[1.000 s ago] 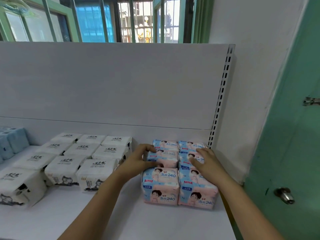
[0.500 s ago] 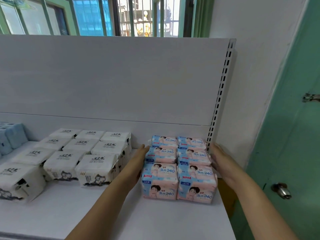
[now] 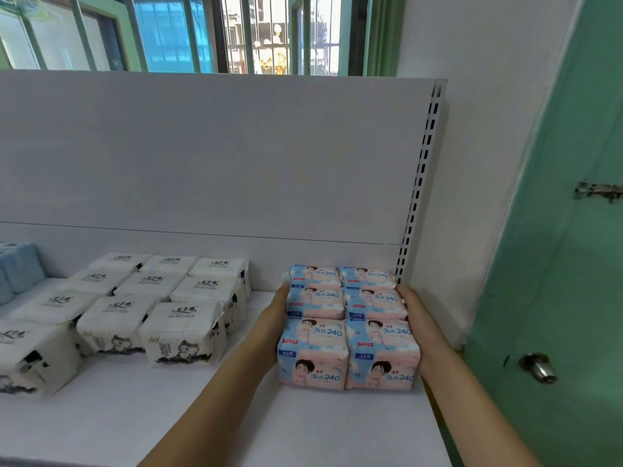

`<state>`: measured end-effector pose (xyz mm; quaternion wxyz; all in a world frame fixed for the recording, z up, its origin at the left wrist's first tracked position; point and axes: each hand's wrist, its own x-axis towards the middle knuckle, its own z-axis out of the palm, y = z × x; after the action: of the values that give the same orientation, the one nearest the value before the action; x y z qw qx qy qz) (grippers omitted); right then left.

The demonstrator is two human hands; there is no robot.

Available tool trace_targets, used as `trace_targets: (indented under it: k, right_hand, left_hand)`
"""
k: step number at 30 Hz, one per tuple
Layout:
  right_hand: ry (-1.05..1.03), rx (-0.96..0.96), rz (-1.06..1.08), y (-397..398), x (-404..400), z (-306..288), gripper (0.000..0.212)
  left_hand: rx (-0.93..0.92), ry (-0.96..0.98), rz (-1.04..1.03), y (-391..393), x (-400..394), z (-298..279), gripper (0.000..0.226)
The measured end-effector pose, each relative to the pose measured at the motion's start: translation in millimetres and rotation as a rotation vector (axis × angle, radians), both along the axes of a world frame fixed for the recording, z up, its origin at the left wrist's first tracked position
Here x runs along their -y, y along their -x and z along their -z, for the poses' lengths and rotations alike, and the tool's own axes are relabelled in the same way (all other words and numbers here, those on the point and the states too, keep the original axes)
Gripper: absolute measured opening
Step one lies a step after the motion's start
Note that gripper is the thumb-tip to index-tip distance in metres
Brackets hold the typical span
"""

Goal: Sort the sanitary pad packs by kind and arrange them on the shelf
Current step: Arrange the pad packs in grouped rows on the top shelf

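Pink pad packs (image 3: pixel 347 325) sit at the shelf (image 3: pixel 202 416) right end, long axis front-to-back. Left hand (image 3: pixel 274 316) and right hand (image 3: pixel 416 315) press flat, fingers straight, on opposite sides; both equally near.

Pink-and-blue pad packs (image 3: pixel 349 326): each printed "240" in blue after two Chinese characters too small to read surely; "10" at the left edge of several. White packs (image 3: pixel 183 332): black brush-style Chinese logo on top, unreadable; "koi" in gold on the front-right pack's face.
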<state>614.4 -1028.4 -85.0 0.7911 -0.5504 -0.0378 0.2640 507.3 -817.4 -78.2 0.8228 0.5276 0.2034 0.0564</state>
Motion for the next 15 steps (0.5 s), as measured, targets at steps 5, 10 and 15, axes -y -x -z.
trace_targets:
  k: [5,10,15]
  right_hand:
    - [-0.054,0.008,-0.015,1.4,2.3,-3.8,0.044]
    - [-0.049,-0.031,0.076,3.3,-8.4,3.1,0.055]
    - [-0.062,-0.010,0.089,-4.4,-3.9,5.1,0.046]
  left_hand:
    - [0.063,0.022,-0.028,-1.8,-1.7,-5.2,0.044]
    - [0.111,0.047,-0.023,-6.8,7.9,-13.0,0.040]
    - [0.124,0.083,-0.038,-13.8,8.2,-6.5,0.040]
